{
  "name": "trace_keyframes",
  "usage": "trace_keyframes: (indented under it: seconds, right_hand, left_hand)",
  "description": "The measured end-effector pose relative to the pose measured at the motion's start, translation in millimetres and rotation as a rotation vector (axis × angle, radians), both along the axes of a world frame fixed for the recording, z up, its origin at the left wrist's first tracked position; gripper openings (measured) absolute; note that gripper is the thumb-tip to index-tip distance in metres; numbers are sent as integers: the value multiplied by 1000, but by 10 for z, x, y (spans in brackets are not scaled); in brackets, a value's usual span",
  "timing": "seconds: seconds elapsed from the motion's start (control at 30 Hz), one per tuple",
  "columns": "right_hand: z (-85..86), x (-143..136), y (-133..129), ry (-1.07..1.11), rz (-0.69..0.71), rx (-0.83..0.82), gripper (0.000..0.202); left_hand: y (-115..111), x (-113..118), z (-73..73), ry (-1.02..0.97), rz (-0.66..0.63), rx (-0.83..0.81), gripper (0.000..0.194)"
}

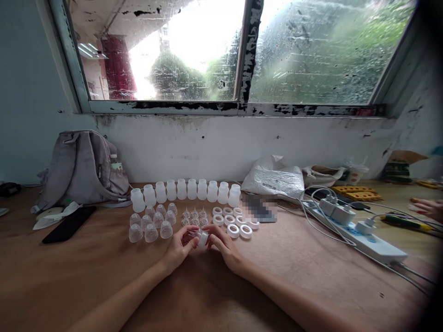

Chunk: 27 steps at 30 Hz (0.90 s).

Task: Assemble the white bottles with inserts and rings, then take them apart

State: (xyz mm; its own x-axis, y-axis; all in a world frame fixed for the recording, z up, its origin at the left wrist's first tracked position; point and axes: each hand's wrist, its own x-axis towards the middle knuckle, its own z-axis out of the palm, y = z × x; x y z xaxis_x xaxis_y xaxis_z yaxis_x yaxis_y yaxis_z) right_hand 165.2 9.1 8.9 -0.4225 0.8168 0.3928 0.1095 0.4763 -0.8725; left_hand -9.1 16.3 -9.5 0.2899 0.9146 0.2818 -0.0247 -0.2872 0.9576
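Note:
My left hand (180,245) and my right hand (224,249) meet at the front of the parts, fingers closed round a small translucent baby-bottle part (203,238). It looks like a ridged screw ring turned sideways, with something clear beside my left fingertips; the fingers hide much of it. Just beyond are clear bottle nipples (194,214) in two short rows. White screw rings (233,231) lie to the right, near my right hand. On the left, clear dome caps (151,233) stand in rows. Frosted baby bottles (181,189) form a line behind everything.
A grey backpack (83,166) and a black phone (69,224) lie at left. Behind the rings is a silvery plastic bag (273,177). A power strip (377,249) with plugs and cables runs along the right. Another person's hand (427,208) shows at the far right.

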Motion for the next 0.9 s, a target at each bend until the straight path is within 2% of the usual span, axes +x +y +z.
trace_keyframes:
  seconds: [0.17, 0.4, 0.63, 0.9]
  right_hand:
    - [24, -27, -24, -112, -36, 79, 27]
    - [-14, -28, 5, -128, -60, 137, 27]
    - [0, -27, -6, -130, -48, 131, 24]
    - [48, -12, 0, -162, -27, 142, 27]
  left_hand:
    - [-41, -1, 61, 53, 9, 11, 31]
    - [-99, -15, 191, 72, 0, -22, 33]
    - [-59, -15, 152, 126, 6, -33, 33]
    - [-15, -71, 172, 219, 49, 104, 25]
